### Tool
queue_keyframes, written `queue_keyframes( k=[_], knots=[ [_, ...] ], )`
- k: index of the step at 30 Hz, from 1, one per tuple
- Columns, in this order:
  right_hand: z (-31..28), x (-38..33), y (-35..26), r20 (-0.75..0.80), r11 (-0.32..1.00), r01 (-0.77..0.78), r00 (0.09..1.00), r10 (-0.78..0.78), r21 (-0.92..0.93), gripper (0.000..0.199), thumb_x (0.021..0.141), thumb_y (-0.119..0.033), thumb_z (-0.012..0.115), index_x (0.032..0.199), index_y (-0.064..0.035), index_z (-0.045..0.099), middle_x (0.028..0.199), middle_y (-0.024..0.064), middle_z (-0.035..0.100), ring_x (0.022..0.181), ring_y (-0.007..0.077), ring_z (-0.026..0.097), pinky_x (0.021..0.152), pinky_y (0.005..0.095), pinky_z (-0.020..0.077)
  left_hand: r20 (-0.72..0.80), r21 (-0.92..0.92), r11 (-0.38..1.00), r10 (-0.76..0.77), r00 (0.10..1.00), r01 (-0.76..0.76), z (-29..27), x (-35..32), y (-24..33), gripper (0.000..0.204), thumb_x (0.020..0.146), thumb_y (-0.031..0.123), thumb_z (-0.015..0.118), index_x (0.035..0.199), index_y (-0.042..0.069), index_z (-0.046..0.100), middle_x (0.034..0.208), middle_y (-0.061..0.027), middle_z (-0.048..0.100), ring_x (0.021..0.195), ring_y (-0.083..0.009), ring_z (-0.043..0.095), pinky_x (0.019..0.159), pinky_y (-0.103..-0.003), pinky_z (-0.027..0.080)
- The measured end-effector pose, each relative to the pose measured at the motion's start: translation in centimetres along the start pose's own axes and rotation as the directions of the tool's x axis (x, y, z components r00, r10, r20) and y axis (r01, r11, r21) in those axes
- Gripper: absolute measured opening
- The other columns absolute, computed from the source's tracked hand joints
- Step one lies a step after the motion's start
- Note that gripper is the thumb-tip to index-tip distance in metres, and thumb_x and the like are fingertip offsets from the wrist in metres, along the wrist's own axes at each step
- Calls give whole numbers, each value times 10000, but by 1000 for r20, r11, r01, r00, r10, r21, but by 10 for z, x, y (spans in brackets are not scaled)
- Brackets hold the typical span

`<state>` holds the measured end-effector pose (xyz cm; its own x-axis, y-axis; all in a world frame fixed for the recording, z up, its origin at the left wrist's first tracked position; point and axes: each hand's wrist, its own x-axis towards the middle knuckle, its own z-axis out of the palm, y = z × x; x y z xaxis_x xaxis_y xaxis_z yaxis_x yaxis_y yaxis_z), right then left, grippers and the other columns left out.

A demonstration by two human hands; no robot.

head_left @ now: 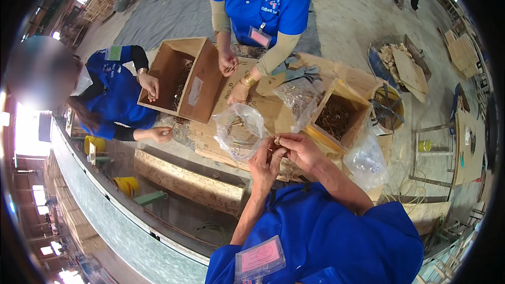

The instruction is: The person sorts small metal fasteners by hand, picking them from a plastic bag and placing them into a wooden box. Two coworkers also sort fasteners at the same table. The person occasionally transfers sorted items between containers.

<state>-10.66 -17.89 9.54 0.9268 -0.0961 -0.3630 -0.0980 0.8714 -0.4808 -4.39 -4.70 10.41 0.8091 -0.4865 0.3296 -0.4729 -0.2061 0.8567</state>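
Observation:
My left hand (264,164) and my right hand (297,148) meet in front of my chest, fingertips pinched together on a small brass-coloured metal piece (277,141). Just left of my hands lies an open clear plastic bag (238,129) with a few metal pieces inside. To the right stands a cardboard box (336,118) full of dark metal hardware, with another clear bag (297,99) draped over its left edge.
Across the wooden worktop (263,105) a person in a blue shirt handles small parts (231,66). A second person at the left reaches into a tilted open cardboard box (179,76). Yellow tubs (127,185), wooden planks and a crate of wood offcuts (400,63) surround the bench.

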Motion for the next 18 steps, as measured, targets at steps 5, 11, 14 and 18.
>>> queue_keyframes(
  k=[5, 11, 14, 18],
  knots=[
    [-4, 3, 12, -48, 993, 10, 999, -16, -114, 215, 930, -82, 606, 1106, 33, 652, 1018, 83, 676, 932, 160, 646, 833, 294, 530, 44, -170, 972, -156, 987, 161, -9, -3, -1, 266, 872, 114, 712, 1089, -33, 671, 890, -125, 710, 776, -144, 656, 682, -269, 518],
    [1, 1, 12, -123, 806, -92, 992, 24, -584, 330, 889, -139, 676, 1194, -16, 650, 993, 48, 693, 874, 111, 650, 785, 246, 518, 148, -390, 847, -329, 933, 361, -19, -7, -16, 186, 883, 46, 659, 1053, -20, 694, 828, -69, 691, 756, -115, 623, 695, -250, 489],
    [-6, -3, -2, -13, 576, 99, 982, -188, -812, 320, 892, -120, 656, 1196, -21, 651, 960, 55, 696, 839, 118, 653, 756, 252, 521, 199, -674, 525, -548, 812, 520, -38, -20, -44, 230, 854, 68, 683, 1037, -71, 686, 816, -62, 641, 625, -89, 524, 556, -246, 419],
    [-30, -15, -86, -233, 616, 110, 862, -450, -780, 214, 889, -110, 641, 1068, 0, 685, 922, 74, 713, 801, 105, 650, 720, 265, 528, -12, -315, 880, -378, 926, 356, -62, -10, -59, 294, 897, 143, 682, 1091, -77, 664, 692, -22, 583, 558, -65, 437, 529, -219, 356]
  ],
)
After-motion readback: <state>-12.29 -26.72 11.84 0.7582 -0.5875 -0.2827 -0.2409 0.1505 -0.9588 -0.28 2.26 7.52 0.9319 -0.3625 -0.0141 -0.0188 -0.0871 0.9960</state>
